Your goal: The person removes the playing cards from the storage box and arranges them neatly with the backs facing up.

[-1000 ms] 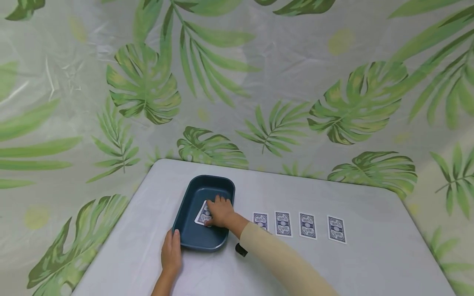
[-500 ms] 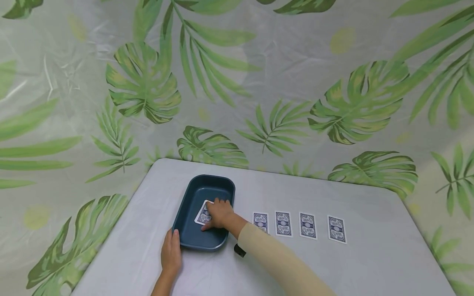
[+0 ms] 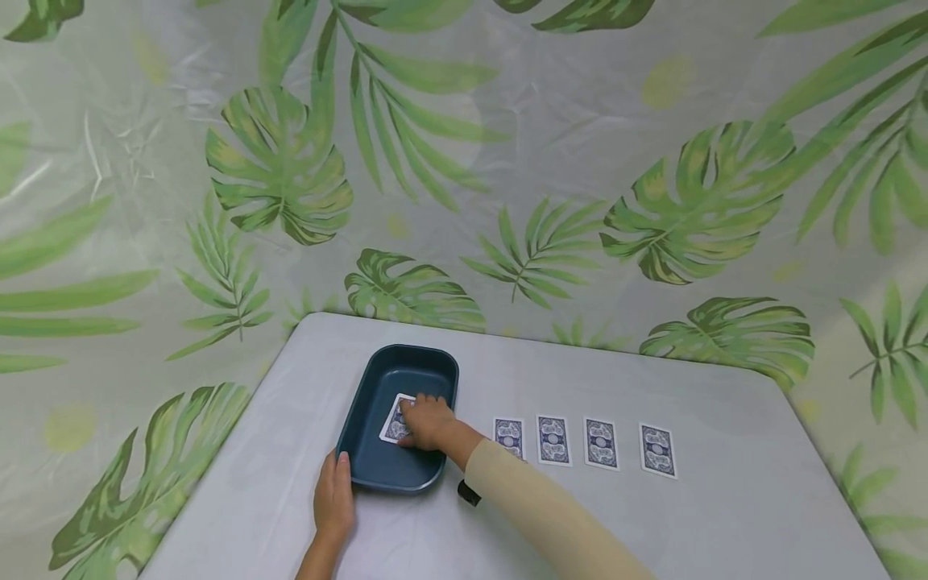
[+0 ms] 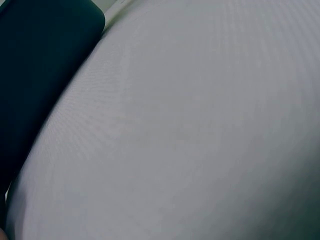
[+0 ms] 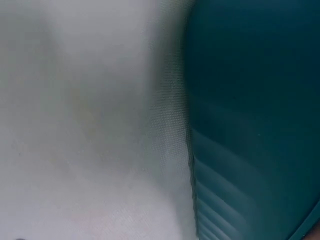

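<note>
My left hand (image 3: 333, 495) holds the near left corner of a dark teal rectangular tray (image 3: 397, 475), thumb at the rim and fingers along the outside. Inside the tray lies a blue-and-white patterned playing card (image 3: 394, 423), back up and tilted. My right hand (image 3: 429, 424) reaches over the tray's right side, its thumb at the card's near edge and its fingertips over the card's right part, which they hide. In the left wrist view the tray's outer wall (image 4: 40, 70) fills the upper left; the right wrist view shows its wall (image 5: 250, 100) too.
To the tray's right, several playing cards lie back up in a row: one partly behind the sleeve (image 3: 509, 435), then others (image 3: 553, 440) farther right, ending with the rightmost card (image 3: 658, 450). A small black object (image 3: 469, 491) shows beneath the cuff. White cloth (image 3: 725, 515) covers the table.
My right thumb spread slightly toward the tray's near side, then came back toward the card's edge. The tray, the cards and my left hand stay in place.
</note>
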Action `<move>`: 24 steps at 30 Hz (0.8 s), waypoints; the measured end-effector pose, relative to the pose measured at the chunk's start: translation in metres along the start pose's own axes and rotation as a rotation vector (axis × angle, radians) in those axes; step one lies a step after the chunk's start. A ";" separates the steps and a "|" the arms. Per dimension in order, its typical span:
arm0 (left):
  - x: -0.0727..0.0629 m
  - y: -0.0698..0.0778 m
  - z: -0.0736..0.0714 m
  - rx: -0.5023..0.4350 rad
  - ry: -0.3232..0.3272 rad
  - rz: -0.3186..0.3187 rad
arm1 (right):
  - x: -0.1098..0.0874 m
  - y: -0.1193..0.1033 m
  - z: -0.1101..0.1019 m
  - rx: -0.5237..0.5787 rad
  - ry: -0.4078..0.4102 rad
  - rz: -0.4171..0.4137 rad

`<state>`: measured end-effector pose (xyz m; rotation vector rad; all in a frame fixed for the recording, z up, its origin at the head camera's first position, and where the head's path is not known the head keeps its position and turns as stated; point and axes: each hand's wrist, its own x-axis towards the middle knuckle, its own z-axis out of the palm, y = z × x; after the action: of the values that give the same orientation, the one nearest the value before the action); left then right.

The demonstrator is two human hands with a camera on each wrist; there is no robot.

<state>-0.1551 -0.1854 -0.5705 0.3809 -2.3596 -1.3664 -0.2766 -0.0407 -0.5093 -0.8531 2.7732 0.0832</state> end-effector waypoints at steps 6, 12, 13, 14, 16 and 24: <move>0.000 -0.001 0.000 -0.020 0.002 -0.003 | 0.001 -0.003 0.003 -0.039 -0.019 0.005; 0.001 -0.001 0.001 -0.023 0.007 0.009 | 0.001 -0.005 0.003 -0.008 -0.017 0.003; 0.001 -0.001 0.001 -0.021 0.008 0.010 | 0.001 -0.006 0.003 -0.005 -0.017 -0.001; 0.001 -0.001 0.001 -0.019 0.010 0.013 | 0.001 -0.006 0.003 0.002 -0.016 -0.005; 0.001 0.000 0.001 -0.015 0.016 0.020 | 0.002 -0.008 0.004 0.020 -0.015 -0.012; 0.001 0.000 0.000 -0.010 0.015 0.019 | 0.004 -0.009 0.006 0.077 -0.002 -0.011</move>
<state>-0.1557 -0.1858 -0.5706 0.3641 -2.3375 -1.3609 -0.2737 -0.0496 -0.5158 -0.8480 2.7502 -0.0251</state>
